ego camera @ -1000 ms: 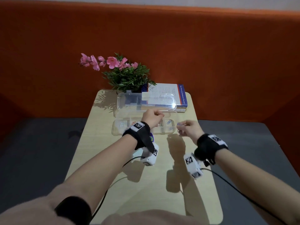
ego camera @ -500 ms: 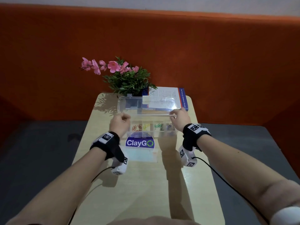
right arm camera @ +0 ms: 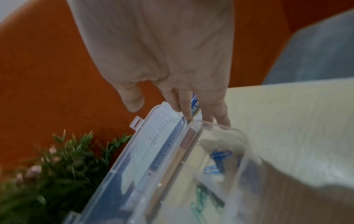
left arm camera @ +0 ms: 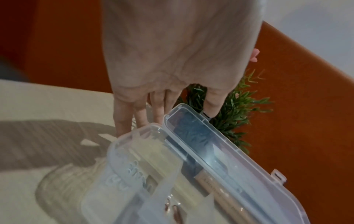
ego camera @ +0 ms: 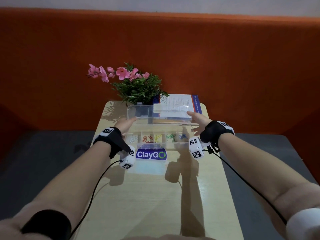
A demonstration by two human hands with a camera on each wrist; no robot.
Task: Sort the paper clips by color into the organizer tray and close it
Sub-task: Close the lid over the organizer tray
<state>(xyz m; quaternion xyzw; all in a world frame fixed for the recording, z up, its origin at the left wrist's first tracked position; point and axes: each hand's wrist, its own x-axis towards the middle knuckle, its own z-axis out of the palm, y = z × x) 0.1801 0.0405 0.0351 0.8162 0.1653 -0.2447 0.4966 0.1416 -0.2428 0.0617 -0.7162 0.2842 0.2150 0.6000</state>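
The clear organizer tray (ego camera: 156, 146) sits mid-table with its lid (ego camera: 155, 113) standing upright at the back. Its compartments hold white clips (ego camera: 132, 138), red clips (ego camera: 147, 138), yellow clips (ego camera: 158, 137), green clips (ego camera: 171, 136) and blue clips (ego camera: 183, 135). My left hand (ego camera: 126, 123) reaches to the lid's left end, with straight fingers (left arm camera: 122, 121) behind the lid (left arm camera: 201, 144). My right hand (ego camera: 197, 118) is at the right end, its fingers (right arm camera: 184, 109) behind the lid (right arm camera: 153, 144) and the thumb apart in front. Blue clips (right arm camera: 218, 160) lie below.
A potted plant with pink flowers (ego camera: 138, 89) and a book (ego camera: 181, 104) stand just behind the lid. A ClayGo sticker (ego camera: 151, 154) lies on the table (ego camera: 155, 196) in front of the tray. Orange padding rises behind; wrist cables trail towards me.
Both hands left the tray's compartments, moved out to the two ends of the lid and stretched their fingers behind it. The lid still stands upright.
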